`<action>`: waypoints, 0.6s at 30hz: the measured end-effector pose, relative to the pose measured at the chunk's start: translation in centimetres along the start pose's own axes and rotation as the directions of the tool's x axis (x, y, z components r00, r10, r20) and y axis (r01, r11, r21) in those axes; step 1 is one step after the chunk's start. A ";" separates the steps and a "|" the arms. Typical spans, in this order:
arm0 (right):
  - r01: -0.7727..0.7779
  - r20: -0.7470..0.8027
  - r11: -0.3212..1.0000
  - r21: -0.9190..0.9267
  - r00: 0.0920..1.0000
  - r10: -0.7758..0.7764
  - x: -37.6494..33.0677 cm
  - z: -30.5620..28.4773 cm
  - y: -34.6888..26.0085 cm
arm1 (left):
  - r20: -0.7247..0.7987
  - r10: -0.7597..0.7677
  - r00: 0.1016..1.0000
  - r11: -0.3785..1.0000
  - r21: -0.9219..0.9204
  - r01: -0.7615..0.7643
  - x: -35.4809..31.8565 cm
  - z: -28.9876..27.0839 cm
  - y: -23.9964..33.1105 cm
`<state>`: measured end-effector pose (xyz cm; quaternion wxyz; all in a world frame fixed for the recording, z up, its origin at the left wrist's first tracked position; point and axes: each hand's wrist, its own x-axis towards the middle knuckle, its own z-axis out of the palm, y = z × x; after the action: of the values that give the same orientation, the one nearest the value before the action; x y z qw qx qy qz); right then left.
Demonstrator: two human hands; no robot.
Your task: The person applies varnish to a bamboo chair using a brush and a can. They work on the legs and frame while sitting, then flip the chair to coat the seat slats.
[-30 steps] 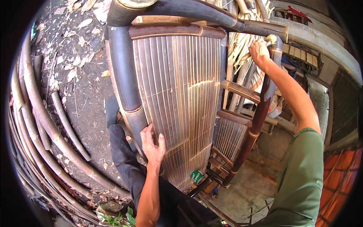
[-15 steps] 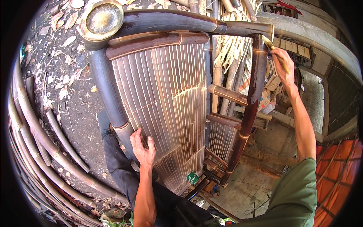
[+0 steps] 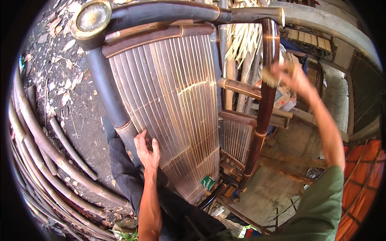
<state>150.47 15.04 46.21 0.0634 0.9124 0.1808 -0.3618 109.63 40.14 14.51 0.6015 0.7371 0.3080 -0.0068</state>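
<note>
A large piece of bamboo furniture with a slatted panel [image 3: 173,92] stands in front of me, its poles dark and glossy. My right hand [image 3: 296,80], smeared by motion, grips a paintbrush [image 3: 272,78] whose pale bristles lie against the dark upright post [image 3: 265,108] on the right side. Over at the panel's near left edge, my left hand [image 3: 147,152] rests beside the thick bamboo pole [image 3: 106,88], fingers loosely apart and holding nothing. A green can [image 3: 208,182] sits low near the panel's bottom right corner.
Long bamboo poles [image 3: 60,160] lie on the leaf-strewn dirt at left. Pale bamboo strips [image 3: 243,42] are piled behind the furniture. Crossbars [image 3: 240,88] join the right post to the frame. An orange sheet [image 3: 362,180] hangs at far right.
My right hand has brought the brush down from the post's top end to its upper middle. The view has shifted slightly; my left hand stays at the panel edge.
</note>
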 end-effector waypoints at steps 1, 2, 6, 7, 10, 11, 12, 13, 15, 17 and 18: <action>0.097 -0.050 0.991 -0.087 0.994 -0.102 3.6 -2.3 0.3 | 0.000 0.027 1.000 1.000 0.015 -0.027 -0.1 0.2 0.0; 0.298 -0.226 0.926 -0.233 0.909 -0.350 6.3 -3.4 0.1 | 0.009 0.001 1.000 1.000 0.002 -0.001 -0.5 0.1 -0.1; 0.248 -0.057 0.808 -0.535 0.943 -0.328 0.9 3.9 4.0 | -0.009 -0.039 0.999 0.997 -0.070 0.038 -0.2 0.2 -0.2; 0.312 0.195 0.644 -0.699 0.949 -0.247 -1.6 6.4 1.0 | -0.021 -0.063 0.998 0.996 -0.068 0.061 -0.3 -0.2 0.2; 0.326 0.284 0.717 -0.616 0.941 -0.185 -5.3 8.4 0.2 | -0.053 -0.048 0.997 0.994 -0.100 0.043 0.2 0.1 0.0; -0.107 0.149 0.994 -0.009 0.983 0.107 -2.9 6.6 -1.5 | -0.064 -0.037 0.997 0.995 -0.096 0.031 0.1 0.0 -0.5; -0.281 -0.004 0.666 0.691 0.920 0.392 -0.6 4.5 -3.5 | -0.062 -0.036 0.997 0.995 -0.095 0.030 0.3 0.0 -0.5; 0.056 -0.167 0.968 0.243 0.986 -0.015 1.9 1.4 0.5 | -0.048 -0.031 0.998 0.996 -0.091 0.027 0.3 0.0 0.0; 0.537 -0.407 0.807 -0.246 0.699 -0.589 5.7 -4.0 5.5 | 0.001 -0.031 1.000 0.994 -0.108 0.031 0.4 0.3 0.5; 0.358 -0.457 0.881 -0.309 0.756 -0.468 8.2 -6.1 2.7 | 0.005 -0.076 0.997 0.992 -0.097 0.076 -0.2 0.1 0.3; 0.363 -0.467 0.873 -0.324 0.742 -0.482 7.4 -5.5 2.4 | -0.039 0.046 0.998 0.997 -0.060 -0.048 0.2 0.1 -0.1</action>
<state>159.84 16.32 45.19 0.0233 0.8984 0.4317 -0.0770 109.80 40.19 14.36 0.6178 0.7254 0.3021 0.0307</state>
